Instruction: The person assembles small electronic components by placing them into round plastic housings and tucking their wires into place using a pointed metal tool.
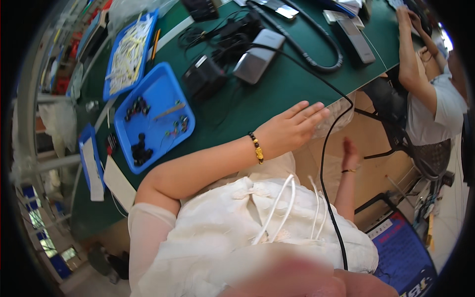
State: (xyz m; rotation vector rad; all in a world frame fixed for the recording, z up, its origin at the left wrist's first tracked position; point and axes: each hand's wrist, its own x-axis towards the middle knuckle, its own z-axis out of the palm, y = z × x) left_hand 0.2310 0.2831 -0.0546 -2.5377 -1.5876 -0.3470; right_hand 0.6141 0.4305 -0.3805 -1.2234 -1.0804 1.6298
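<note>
My left hand (pixel 292 127), with a dark beaded bracelet (pixel 257 147) at the wrist, reaches across my body by the near edge of the green table (pixel 232 119). Its fingers are stretched out and nothing is in them. Just beyond the fingertips hang a clear plastic bag (pixel 341 115) and a black cable (pixel 326 141), which runs from the table down past my white top. My right hand (pixel 350 156), a thin band on its wrist, is held out past the table edge, over the floor. Seen edge-on and slightly blurred, its fingers look extended, with no object visible in them.
A blue tray (pixel 190 129) carries small black parts and bits of wire; behind it, another blue tray (pixel 105 91) holds white strips. Silver-grey box (pixel 260 55), black adapter (pixel 204 76) and thick black tube (pixel 321 54) lie farther back. Another person (pixel 425 106) sits at right.
</note>
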